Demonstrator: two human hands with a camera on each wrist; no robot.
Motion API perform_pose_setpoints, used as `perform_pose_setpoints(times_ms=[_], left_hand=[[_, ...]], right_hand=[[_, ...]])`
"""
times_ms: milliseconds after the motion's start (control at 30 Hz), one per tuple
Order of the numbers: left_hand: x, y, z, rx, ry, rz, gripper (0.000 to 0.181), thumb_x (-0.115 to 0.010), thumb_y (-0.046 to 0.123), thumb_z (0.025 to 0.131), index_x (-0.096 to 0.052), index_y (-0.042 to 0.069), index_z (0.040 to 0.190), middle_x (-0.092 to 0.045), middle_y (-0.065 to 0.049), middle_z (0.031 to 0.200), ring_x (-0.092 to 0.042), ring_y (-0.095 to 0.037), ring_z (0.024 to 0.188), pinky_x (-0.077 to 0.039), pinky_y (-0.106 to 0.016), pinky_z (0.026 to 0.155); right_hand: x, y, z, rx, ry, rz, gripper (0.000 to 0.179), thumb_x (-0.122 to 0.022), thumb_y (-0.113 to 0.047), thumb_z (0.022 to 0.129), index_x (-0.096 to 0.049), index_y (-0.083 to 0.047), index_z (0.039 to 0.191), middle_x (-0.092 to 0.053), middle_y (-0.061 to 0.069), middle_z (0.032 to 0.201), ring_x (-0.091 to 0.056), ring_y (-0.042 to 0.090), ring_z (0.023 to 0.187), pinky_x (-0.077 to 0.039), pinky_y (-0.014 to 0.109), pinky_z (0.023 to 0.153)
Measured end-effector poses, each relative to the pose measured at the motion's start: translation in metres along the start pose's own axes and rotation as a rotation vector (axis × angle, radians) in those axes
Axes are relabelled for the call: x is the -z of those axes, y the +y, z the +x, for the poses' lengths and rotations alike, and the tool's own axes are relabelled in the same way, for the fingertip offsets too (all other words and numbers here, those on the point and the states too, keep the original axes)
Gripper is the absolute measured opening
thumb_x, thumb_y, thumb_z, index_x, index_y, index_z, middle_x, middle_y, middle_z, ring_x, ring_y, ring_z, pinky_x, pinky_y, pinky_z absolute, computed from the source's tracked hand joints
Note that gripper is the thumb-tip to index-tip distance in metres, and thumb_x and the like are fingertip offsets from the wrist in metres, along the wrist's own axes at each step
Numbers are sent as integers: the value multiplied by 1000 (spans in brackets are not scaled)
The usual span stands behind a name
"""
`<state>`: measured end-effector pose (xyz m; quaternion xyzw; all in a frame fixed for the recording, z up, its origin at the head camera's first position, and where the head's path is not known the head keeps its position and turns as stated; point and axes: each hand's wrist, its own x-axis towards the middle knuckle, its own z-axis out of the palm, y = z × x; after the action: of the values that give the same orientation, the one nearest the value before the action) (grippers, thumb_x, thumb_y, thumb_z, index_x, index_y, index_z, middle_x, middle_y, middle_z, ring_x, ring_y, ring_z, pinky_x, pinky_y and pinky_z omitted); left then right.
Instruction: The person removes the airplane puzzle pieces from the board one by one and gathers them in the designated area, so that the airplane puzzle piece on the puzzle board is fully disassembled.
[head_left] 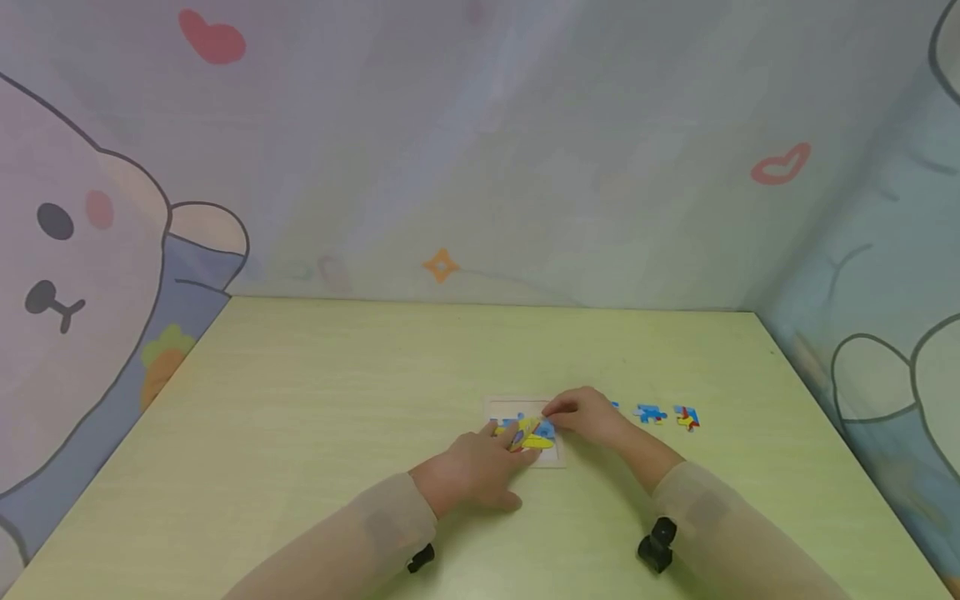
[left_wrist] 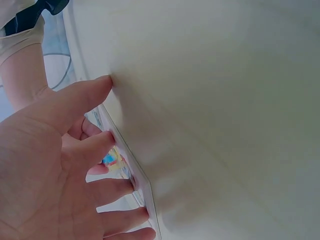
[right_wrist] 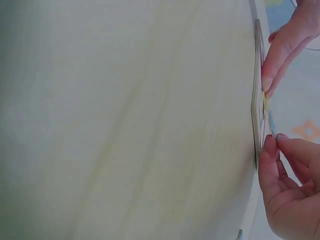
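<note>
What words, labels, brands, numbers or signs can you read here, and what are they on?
None can be read.
The backdrop shows just drawings, such as hearts and a cartoon animal.
Any print on the board or loose pieces is too small to make out.
</note>
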<state>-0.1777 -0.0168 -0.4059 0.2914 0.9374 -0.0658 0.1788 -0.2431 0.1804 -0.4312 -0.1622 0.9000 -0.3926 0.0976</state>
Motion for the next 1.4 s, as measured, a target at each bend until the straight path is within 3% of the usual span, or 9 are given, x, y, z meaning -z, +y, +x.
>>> perform_pose_setpoints(times_ms=[433, 800, 1400], left_hand=[[2, 1, -4, 12, -9, -4, 69, -59, 54, 83, -31, 40, 144, -20, -6, 153, -26, -36, 135, -42, -46, 93], [0, 2, -5, 13, -12, 10, 71, -58, 59, 82, -30, 41, 145, -18, -6, 154, -25, -35, 135, -42, -45, 93], [2, 2, -6, 6, 16, 15, 73, -59, 60, 80, -30, 40, 145, -20, -5, 153, -26, -35, 135, -40, -45, 95]], right_hand=[[3, 5, -3, -39, 11, 68, 12, -62, -9, 89, -71, -5, 96, -67, 6, 100, -58, 21, 95, -48, 33, 79], [6, 10, -7, -6, -8, 112, 14, -62, -7, 88, -70, 0, 98, -67, 10, 99, -60, 21, 92, -50, 31, 76], [19, 27, -20, -131, 8, 170, 15, -63, -11, 88, -70, -3, 100, -66, 6, 99, -57, 15, 85, -51, 29, 74]])
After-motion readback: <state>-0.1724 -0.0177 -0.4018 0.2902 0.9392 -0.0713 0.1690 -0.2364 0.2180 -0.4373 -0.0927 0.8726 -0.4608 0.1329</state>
